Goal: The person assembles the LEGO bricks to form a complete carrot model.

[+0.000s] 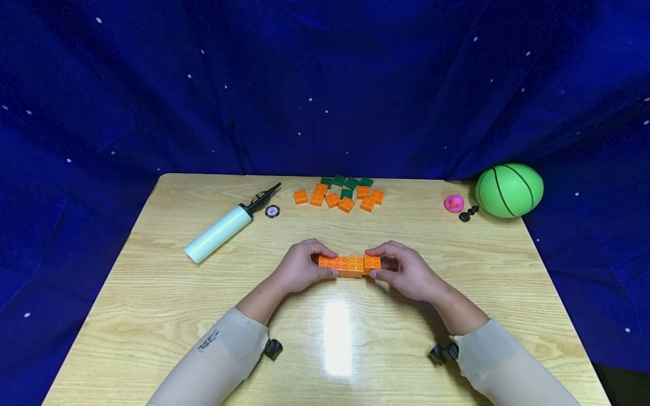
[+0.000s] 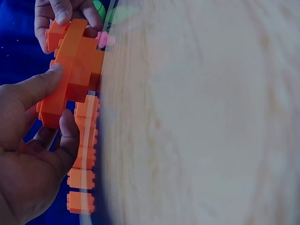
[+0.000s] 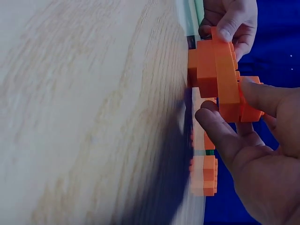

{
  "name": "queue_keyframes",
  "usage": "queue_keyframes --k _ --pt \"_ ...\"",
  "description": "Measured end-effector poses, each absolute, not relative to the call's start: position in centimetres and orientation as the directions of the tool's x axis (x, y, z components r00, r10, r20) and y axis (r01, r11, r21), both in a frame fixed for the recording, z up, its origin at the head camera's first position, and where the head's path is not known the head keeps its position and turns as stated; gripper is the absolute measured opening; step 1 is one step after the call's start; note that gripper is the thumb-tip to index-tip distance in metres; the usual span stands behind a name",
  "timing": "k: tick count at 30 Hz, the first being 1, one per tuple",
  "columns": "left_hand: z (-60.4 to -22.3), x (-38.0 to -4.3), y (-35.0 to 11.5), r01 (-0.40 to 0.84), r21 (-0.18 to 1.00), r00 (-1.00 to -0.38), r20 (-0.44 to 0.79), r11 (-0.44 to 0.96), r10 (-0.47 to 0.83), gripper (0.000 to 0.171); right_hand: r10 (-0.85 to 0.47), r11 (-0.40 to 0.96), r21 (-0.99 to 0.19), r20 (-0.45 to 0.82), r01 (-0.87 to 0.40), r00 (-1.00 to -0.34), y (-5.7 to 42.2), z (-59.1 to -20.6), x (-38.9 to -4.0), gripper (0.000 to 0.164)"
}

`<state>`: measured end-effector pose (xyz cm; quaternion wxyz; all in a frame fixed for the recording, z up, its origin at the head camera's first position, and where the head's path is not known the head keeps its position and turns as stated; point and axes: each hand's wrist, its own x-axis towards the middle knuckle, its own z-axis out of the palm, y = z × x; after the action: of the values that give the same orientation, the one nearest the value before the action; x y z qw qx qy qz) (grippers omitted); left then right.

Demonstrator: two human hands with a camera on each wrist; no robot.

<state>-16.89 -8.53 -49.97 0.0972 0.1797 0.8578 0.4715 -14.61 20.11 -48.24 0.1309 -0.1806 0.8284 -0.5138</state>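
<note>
An orange toy-brick build [image 1: 350,267] lies between the two hands, its studs facing up. Both wrist views show it stepped, with a long top row [image 2: 69,65] over shorter layers beneath. At its left end my left hand [image 1: 303,267] grips the long row between thumb and fingers. My right hand [image 1: 410,273] pinches a small orange brick [image 1: 373,262] that sits on top of the right end. In the right wrist view the thumb lies against that brick [image 3: 251,101], while the fingers reach round the end of the row.
Loose orange bricks [image 1: 346,204] and several green bricks [image 1: 351,183] lie at the table's back. A pump [image 1: 219,232] and a chip [image 1: 272,211] are left; a pink duck [image 1: 454,203], a small black object [image 1: 468,213] and a green ball [image 1: 509,190] are right.
</note>
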Motion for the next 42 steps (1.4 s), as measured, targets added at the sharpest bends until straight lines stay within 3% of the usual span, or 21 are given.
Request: queue_keyframes --k 20,29,42 --pt "-49.8 -17.0 -8.7 0.218 0.843 -0.919 0.007 0.492 0.395 0.030 -0.407 0.424 -0.894 -0.045 -0.145 -0.912 19.8 -48.3 -15.1 0.040" --pt "-49.9 -17.0 -8.6 0.227 0.844 -0.913 0.011 0.486 0.407 0.029 -0.424 0.386 -0.917 -0.082 -0.098 -0.902 20.4 -48.5 -15.0 0.048" --pt "-50.0 -16.8 -8.6 0.226 0.848 -0.915 0.015 0.480 0.404 0.029 -0.462 0.451 -0.875 -0.058 -0.178 -0.885 20.9 -48.2 -16.1 0.057"
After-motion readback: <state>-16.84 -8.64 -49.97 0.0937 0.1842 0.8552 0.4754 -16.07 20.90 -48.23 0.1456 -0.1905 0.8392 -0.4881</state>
